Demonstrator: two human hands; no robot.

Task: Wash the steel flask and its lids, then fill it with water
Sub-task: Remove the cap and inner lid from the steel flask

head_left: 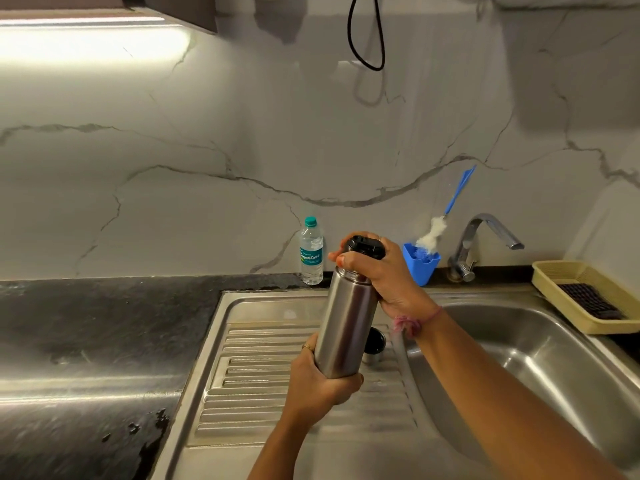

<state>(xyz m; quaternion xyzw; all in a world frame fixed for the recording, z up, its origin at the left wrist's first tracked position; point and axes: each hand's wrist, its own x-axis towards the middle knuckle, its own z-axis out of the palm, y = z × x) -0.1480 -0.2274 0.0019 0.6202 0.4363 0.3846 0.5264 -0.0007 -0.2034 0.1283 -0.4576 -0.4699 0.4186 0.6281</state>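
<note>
A person holds a steel flask (pixel 348 323) nearly upright, leaning slightly right, above the ribbed draining board (pixel 263 386) of a steel sink (pixel 540 344). The left hand (pixel 323 379) grips its base; the right hand (pixel 384 271) wraps around the black lid (pixel 365 247) on top. Behind the flask, on the board, stands what looks like a small steel cup (pixel 374 345), partly hidden. On the dark counter (pixel 86 313) near the wall are a plastic water bottle (pixel 311 251), a blue holder (pixel 420 263) with a bottle brush (pixel 441 220), and the tap (pixel 479 242). A yellow tray (pixel 554 271) sits at right.
</note>
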